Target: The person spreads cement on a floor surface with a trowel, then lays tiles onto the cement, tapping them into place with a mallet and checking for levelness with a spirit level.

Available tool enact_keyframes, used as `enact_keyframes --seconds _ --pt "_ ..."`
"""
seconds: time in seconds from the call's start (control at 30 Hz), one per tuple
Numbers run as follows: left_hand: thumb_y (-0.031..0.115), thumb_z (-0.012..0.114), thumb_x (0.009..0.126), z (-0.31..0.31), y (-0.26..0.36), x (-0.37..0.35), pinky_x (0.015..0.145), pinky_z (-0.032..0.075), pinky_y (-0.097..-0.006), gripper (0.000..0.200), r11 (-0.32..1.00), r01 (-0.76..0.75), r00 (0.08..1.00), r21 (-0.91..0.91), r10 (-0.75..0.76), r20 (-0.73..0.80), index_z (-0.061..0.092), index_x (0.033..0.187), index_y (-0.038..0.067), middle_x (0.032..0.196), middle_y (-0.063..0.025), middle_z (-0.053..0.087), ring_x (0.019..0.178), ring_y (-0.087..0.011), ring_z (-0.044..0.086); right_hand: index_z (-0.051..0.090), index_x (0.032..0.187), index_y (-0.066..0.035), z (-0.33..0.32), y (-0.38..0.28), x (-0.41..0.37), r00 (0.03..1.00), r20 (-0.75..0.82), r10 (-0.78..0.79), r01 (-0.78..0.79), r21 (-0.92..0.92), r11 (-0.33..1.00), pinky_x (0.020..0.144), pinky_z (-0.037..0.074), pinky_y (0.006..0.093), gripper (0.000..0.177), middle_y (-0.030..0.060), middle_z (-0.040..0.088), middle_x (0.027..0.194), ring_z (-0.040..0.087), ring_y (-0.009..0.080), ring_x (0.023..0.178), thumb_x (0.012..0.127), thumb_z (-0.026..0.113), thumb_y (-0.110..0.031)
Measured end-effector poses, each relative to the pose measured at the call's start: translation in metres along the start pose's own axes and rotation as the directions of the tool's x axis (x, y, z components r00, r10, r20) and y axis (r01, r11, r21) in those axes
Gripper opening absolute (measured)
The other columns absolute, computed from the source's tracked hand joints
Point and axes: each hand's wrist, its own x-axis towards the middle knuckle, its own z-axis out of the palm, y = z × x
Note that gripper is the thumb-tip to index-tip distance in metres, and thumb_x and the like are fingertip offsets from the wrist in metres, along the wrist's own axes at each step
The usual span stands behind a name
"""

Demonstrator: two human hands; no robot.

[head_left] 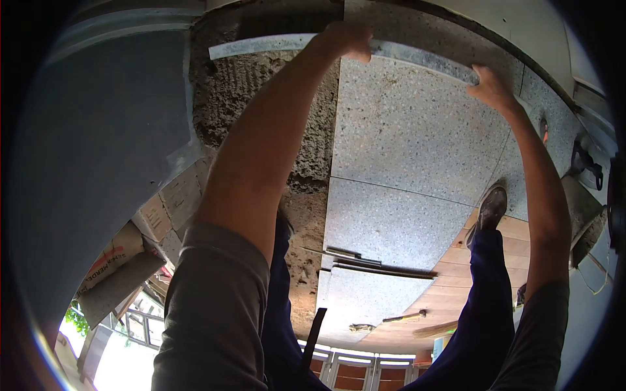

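Note:
A long, pale metal straightedge [424,57] lies across the far part of the floor, spanning a speckled grey tile [411,124] and the rough mortar bed [251,98] on its left. My left hand [350,40] is closed around the bar near its middle, above the tile's left edge. At the right end of the bar, my right hand [492,88] grips it with the thumb on the near side. The fingers on the far side of both hands are partly hidden.
Metal bars [381,266] lie on a nearer tile. A hammer [405,317] rests behind, by wooden-looking flooring [450,267]. My shoe [493,207] stands on the tiles at right. A grey container [580,212] stands far right; boxes [153,218] line the left wall [111,130].

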Motion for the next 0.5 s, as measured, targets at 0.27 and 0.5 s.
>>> enact_keyframes --seconds 0.27,0.5 --pt "0.024 0.074 0.069 0.015 0.008 -0.02 0.083 0.057 -0.0423 0.044 1.0 -0.01 1.0 -0.022 0.01 0.02 0.071 0.108 0.003 0.099 -0.0185 0.072 0.093 -0.0306 0.071 0.063 0.105 0.002 0.018 -0.008 -0.028 1.0 0.008 0.008 -0.008 -0.023 1.0 0.088 0.053 0.045 0.037 0.0255 0.068 0.101 0.067 0.0388 0.098 0.076 0.069 -0.021" --pt "0.025 0.073 0.069 0.035 0.013 -0.033 0.084 0.057 -0.0432 0.046 0.999 0.019 0.999 -0.042 -0.018 0.037 0.071 0.11 0.005 0.101 -0.0173 0.072 0.096 -0.0308 0.071 0.063 0.107 0.002 0.026 -0.012 -0.042 1.0 0.008 -0.02 0.02 -0.041 0.999 0.092 0.052 0.0458 0.039 0.0255 0.067 0.108 0.065 0.0415 0.103 0.077 0.071 -0.022"
